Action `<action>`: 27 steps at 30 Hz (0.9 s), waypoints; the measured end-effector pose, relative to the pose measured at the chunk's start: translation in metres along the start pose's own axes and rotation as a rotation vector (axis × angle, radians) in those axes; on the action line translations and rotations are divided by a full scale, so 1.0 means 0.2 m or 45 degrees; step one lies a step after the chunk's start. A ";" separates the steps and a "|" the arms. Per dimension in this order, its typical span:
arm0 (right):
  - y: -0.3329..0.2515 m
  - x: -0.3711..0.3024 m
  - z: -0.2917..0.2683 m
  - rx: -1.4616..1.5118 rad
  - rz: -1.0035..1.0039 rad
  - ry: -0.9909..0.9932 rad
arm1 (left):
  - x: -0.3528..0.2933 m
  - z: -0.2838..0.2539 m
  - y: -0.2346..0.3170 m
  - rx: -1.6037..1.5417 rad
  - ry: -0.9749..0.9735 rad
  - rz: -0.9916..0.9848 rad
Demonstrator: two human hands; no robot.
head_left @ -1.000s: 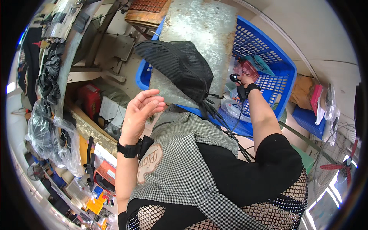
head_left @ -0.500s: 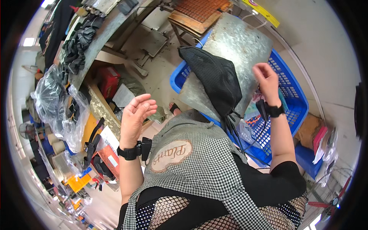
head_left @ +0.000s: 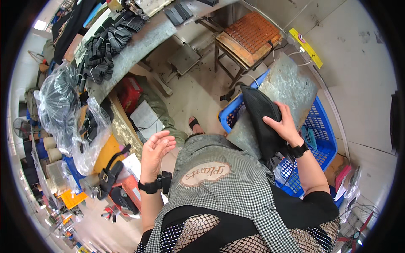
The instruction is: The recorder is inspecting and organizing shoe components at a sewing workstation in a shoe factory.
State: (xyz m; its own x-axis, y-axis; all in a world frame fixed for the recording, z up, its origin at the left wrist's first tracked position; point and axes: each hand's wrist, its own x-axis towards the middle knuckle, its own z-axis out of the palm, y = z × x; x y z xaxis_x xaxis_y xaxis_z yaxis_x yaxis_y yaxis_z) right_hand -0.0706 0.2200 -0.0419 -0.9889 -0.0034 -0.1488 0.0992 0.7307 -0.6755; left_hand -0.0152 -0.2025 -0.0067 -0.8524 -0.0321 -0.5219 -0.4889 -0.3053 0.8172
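Note:
A black ribbed fabric pouch [head_left: 259, 120] with dangling cords lies on a grey metal sheet [head_left: 291, 82], which rests across a blue plastic basket [head_left: 322, 126]. My right hand [head_left: 287, 126] is on the pouch's right side, its thumb on top and the fingers bent over the edge. Part of the pouch is hidden by that hand. My left hand [head_left: 155, 154] is raised beside my checked apron [head_left: 223, 152], fingers loosely bent and apart, with nothing in it. Black straps with small devices are round both wrists.
On the left, a metal-topped workbench [head_left: 147, 38] carries bundles of black straps [head_left: 112, 42] and a clear plastic bag [head_left: 59, 105]. A wooden stool [head_left: 249, 36] stands beyond the basket. An orange-red box [head_left: 128, 187] with black items is at my left, and a fan [head_left: 356, 234] at lower right.
My right hand has come down onto the pouch, which before lay untouched and spread wider. My left hand stays raised. The view has shifted, so the bench and basket sit further right.

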 end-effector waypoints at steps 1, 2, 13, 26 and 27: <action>-0.03 0.02 0.00 -0.009 0.069 -0.029 | 0.03 -0.04 0.04 -0.021 0.004 -0.011; -0.04 0.03 0.00 -0.018 0.106 -0.049 | 0.06 -0.09 0.07 -0.041 0.009 -0.020; -0.02 -0.01 0.03 0.240 0.442 0.056 | 0.52 -0.35 0.41 0.092 -0.260 -0.076; -0.25 0.26 -0.27 0.042 1.170 -0.639 | 0.67 -0.52 0.60 0.123 -0.045 -0.030; -0.29 0.38 -0.33 -0.499 1.242 -0.919 | 0.68 -0.52 0.61 0.114 -0.020 -0.006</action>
State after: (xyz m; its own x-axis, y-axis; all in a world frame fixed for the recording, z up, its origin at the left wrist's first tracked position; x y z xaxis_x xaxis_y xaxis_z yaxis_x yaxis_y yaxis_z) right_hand -0.1579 0.2222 0.0335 -0.2277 0.3676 -0.9017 0.5862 0.7911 0.1745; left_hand -0.1722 -0.3434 -0.0038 -0.8525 -0.0155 -0.5224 -0.5068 -0.2194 0.8336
